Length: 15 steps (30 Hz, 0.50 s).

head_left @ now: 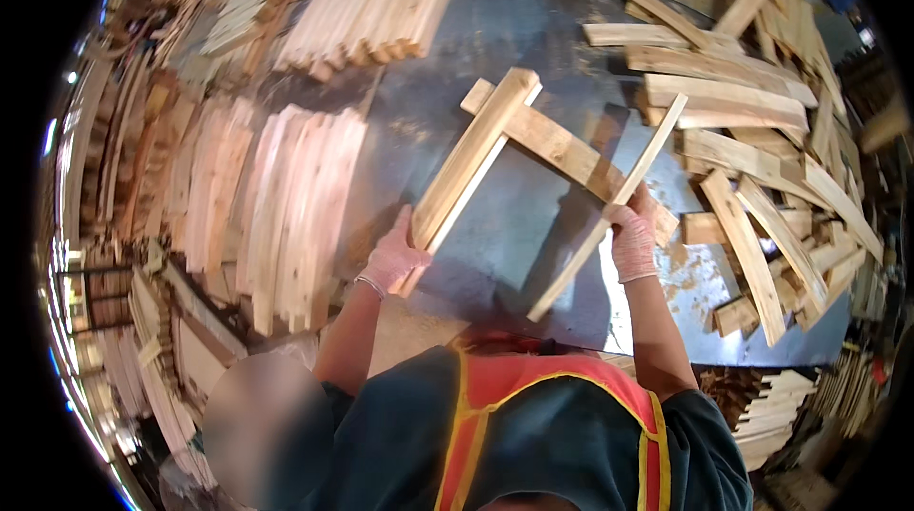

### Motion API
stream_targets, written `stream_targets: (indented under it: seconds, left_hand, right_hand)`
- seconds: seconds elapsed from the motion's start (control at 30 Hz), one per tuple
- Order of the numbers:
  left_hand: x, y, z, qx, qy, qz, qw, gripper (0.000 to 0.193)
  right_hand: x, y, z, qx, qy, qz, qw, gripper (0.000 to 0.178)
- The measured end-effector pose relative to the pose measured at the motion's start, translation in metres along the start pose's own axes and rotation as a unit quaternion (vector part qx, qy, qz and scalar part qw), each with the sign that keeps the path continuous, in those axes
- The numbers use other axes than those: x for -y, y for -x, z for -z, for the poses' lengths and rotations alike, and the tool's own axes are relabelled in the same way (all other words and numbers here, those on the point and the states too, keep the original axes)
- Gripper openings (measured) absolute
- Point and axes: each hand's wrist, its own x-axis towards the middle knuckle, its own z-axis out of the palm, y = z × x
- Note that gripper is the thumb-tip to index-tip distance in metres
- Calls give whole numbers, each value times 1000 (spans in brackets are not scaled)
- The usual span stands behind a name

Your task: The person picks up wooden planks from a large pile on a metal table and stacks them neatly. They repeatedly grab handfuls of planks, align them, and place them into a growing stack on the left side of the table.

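Observation:
My left hand (pixel 395 252), in a light knit glove, is closed round the near part of a thick wooden board (pixel 476 159) that slants away to the right. A flat wooden crosspiece (pixel 566 144) passes under that board's far end and runs toward my right hand. My right hand (pixel 636 237), gloved too, grips a narrow wooden strip (pixel 657 144) at about its middle. The strip is tilted and passes over the crosspiece's near right part. Whether my right fingers also touch the crosspiece is hidden.
The pieces are over a dark metal-topped table (pixel 476 35). Stacked planks (pixel 300 216) line its left side, with another stack (pixel 371 6) at the far left. Loose boards (pixel 733 101) are heaped along the right. A blurred rounded shape (pixel 262 425) is at my lower left.

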Motion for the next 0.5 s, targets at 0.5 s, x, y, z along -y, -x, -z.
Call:
stream_targets:
  seconds: [0.5]
  left_hand:
    - [151, 28, -13, 379, 670, -4, 638, 76]
  right_hand:
    - [-37, -72, -173, 34, 874, 150, 462, 97]
